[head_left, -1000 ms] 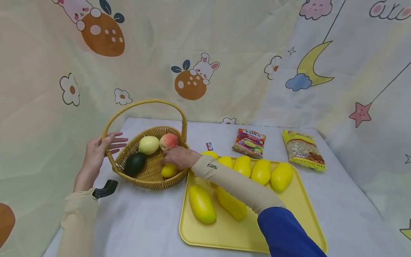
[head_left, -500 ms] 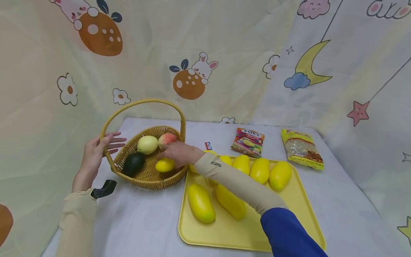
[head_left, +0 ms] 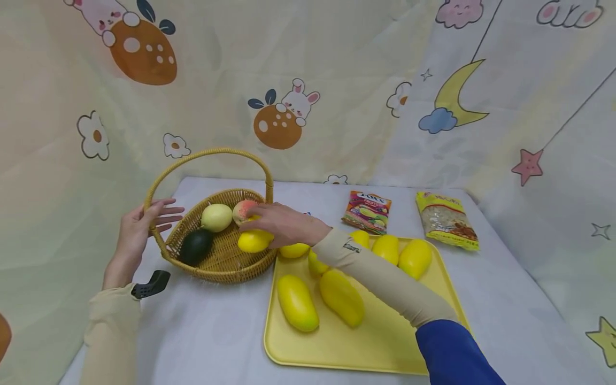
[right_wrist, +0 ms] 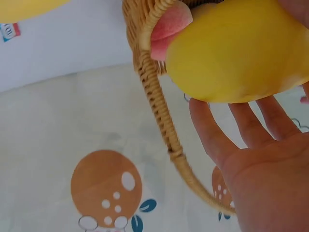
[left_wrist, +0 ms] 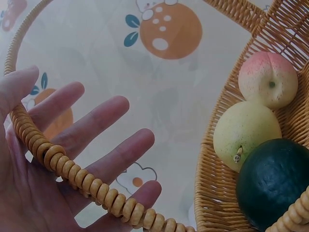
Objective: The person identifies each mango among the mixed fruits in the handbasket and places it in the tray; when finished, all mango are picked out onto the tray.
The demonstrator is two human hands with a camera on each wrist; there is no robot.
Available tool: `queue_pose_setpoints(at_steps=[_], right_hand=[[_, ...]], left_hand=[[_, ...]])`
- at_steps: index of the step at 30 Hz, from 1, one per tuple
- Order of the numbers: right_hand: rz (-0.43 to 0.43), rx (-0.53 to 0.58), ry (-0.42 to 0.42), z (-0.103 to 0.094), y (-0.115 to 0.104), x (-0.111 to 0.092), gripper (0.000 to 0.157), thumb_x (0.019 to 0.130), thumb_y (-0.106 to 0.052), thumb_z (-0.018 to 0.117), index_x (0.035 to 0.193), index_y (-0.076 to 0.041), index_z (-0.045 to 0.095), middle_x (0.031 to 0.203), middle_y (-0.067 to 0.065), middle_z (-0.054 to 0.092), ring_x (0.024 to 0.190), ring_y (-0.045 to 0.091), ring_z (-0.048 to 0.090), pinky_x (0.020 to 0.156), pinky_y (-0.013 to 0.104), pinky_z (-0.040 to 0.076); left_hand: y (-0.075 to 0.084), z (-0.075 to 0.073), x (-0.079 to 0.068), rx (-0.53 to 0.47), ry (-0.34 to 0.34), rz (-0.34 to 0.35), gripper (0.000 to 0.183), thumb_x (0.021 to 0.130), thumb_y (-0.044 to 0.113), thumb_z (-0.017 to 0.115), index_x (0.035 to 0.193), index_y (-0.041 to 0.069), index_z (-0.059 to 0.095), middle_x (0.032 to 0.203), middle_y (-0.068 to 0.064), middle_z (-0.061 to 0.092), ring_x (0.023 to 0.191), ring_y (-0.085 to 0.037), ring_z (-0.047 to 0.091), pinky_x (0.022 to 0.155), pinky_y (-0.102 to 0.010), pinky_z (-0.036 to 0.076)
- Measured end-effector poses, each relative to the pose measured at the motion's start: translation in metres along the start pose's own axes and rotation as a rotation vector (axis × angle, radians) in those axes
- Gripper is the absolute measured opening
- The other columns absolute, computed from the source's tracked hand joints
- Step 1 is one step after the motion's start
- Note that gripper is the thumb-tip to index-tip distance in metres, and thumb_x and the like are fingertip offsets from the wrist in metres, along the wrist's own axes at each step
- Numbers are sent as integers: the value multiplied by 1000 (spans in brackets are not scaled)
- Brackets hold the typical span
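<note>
My right hand (head_left: 289, 224) holds a yellow mango (head_left: 254, 241) above the right side of the wicker basket (head_left: 226, 276). In the right wrist view the fingers lie along one side of the mango (right_wrist: 236, 50); the thumb is mostly cut off by the frame. My left hand (head_left: 133, 231) is at the basket's left, its palm and spread fingers against the tall handle (left_wrist: 79, 176). Inside the basket lie a pale yellow-green pear-like fruit (left_wrist: 246, 130), a pink peach (left_wrist: 270, 79) and a dark green avocado-like fruit (left_wrist: 275, 183).
To the right a yellow tray (head_left: 346, 353) bears several mangoes (head_left: 297, 303), some partly behind the right forearm. Farther back lie a Fox's candy bag (head_left: 368, 212) and a yellow clear-fronted food bag (head_left: 447, 220). A small wrapped candy (right_wrist: 9, 31) lies behind the right hand. Printed cloth hangs behind the table.
My right hand has lifted the mango off the basket's floor and drawn it toward the basket's right rim. The left hand stays at the handle. The head view has turned slightly right.
</note>
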State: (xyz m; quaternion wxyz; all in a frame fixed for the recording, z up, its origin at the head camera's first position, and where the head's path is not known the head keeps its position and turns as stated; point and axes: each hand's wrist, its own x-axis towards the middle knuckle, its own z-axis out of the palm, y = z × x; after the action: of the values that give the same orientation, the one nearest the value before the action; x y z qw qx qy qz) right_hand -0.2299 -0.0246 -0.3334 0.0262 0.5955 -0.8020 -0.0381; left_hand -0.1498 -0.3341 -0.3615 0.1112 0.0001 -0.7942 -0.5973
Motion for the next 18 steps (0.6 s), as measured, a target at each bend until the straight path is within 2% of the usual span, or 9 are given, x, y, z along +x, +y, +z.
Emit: queue_pose_setpoints(at_steps=[7,14,18], right_hand=[[46,47,35,-7,1,-53,64,77,-21,81,135,-25,54,140,8,48,125,26,47,104,43,42],[120,83,40,3,5,-110,65,77,-20,82,135,-22,54,141,11,48,128,30,46,106,47,39],[168,99,63,12,5,-144,64,77,-21,82,134,-22,54,140,12,48,127,32,46,105,49,41]], left_hand=[[-1,0,1,-17,-10,22,36,101,40,44,125,18,61,100,16,71,92,-2,68,75,-13,52],[0,-2,0,-10,8,20,39,100,42,45,124,16,61,98,18,71,91,0,68,74,-13,52],[0,0,0,-28,-6,11,39,100,42,46,124,16,61,99,18,71,91,-1,68,74,-13,52]])
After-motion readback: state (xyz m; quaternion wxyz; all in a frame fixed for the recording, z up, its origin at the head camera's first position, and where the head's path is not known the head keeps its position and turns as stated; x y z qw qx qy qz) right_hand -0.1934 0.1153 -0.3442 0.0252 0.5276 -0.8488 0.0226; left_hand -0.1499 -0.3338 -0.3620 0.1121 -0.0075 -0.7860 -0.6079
